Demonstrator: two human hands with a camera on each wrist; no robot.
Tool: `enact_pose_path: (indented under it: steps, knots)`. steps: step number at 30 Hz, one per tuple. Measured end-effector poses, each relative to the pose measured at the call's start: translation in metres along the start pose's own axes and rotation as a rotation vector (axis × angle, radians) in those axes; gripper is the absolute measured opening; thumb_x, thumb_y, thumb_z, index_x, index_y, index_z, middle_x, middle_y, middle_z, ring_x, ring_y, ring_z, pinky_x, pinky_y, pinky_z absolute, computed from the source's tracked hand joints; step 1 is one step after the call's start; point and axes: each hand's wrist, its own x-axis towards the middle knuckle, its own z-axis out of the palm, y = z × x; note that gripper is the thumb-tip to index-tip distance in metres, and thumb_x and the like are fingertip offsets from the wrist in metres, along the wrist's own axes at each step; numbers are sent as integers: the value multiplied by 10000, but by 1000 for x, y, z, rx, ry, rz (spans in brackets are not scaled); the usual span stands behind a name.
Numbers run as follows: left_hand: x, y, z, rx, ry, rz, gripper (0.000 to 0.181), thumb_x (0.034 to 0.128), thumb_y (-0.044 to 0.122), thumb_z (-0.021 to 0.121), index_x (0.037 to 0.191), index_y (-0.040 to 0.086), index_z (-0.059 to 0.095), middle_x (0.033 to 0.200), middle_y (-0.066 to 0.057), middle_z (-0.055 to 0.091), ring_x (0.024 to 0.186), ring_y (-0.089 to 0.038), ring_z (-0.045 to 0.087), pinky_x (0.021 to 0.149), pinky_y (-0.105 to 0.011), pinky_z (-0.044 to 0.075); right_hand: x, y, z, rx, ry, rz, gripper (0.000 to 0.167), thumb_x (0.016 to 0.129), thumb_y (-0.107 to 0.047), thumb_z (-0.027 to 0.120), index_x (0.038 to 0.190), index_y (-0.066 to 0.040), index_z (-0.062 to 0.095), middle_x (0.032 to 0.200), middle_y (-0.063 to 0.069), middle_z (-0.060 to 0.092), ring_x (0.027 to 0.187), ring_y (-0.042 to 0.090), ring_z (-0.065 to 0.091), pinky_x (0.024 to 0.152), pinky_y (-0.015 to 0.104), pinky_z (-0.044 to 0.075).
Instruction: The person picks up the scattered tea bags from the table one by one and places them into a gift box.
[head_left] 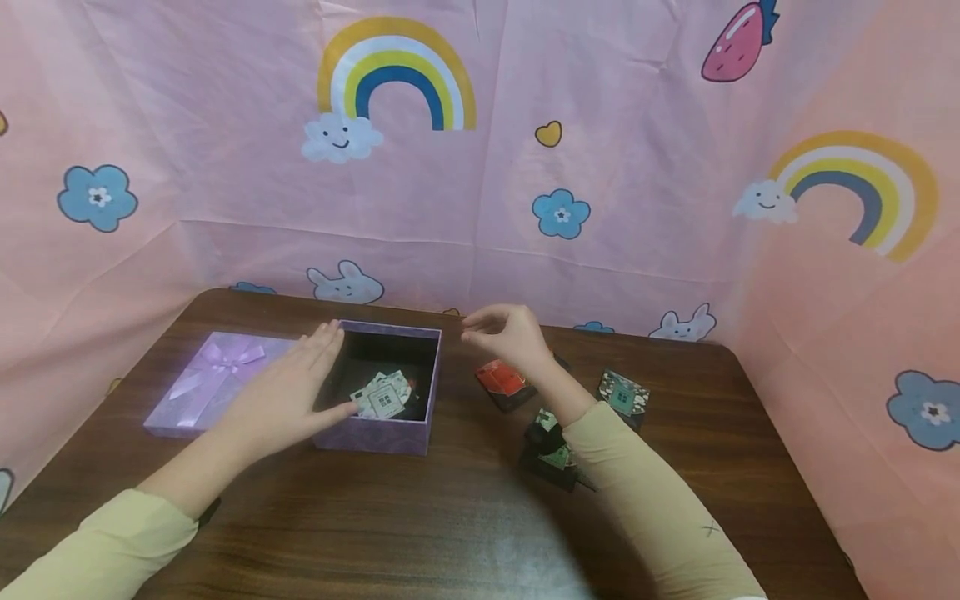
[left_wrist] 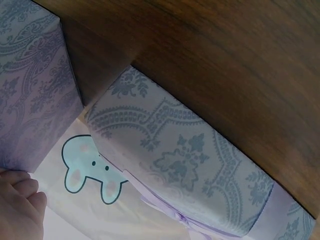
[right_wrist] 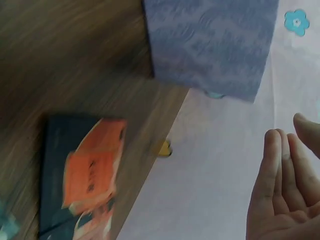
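Observation:
A purple patterned box (head_left: 375,437) stands without its lid, and several pale green printed pieces (head_left: 384,396) lie inside on its dark bottom. My left hand (head_left: 281,400) rests along the box's left rim, fingers straight and thumb stretched toward the front wall. To the right of the box, my right hand (head_left: 513,337) is raised over the table with nothing visible between thumb and fingers. The right wrist view shows its fingers nearly straight and the thumb apart. Below it lies a dark flat piece with a red-orange print (right_wrist: 92,172), its right part hidden by the hand in the head view.
The purple lid (head_left: 187,392) with a ribbon bow lies left of the box. Dark pieces with green prints (head_left: 551,454) lie under the right forearm, partly hidden; another green patterned piece (head_left: 624,393) is farther right. Pink printed cloth (head_left: 480,192) hangs around the brown table (head_left: 420,533).

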Motion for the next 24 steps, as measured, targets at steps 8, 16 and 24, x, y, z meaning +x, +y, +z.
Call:
enact_pose_path:
  steps: [8,16,24]
  knots:
    - [0,-1,1,10,0,3,1058,983,598,658,1652,-86,208,1742,-291,177,1612,-491,232,1315,-628,257,-3,23,-19,1,2,59,248,934,-116,816,1169,-39,799,1100,161,819,999,301,789,775,303,651]
    - [0,-1,1,-3,3,-1,1057,981,594,664,1652,-86,212,1745,-286,177,1615,-485,228,1317,-622,254,-4,55,-28,23,2,162,308,948,-119,801,1234,-12,766,1130,170,810,1046,291,783,849,326,650]
    - [0,-1,3,-9,9,-5,1062,978,598,666,1653,-84,209,1748,-282,172,1618,-482,225,1318,-619,253,-5,80,-44,43,41,187,353,955,-110,788,1272,37,734,1162,232,791,1092,351,766,818,351,650]
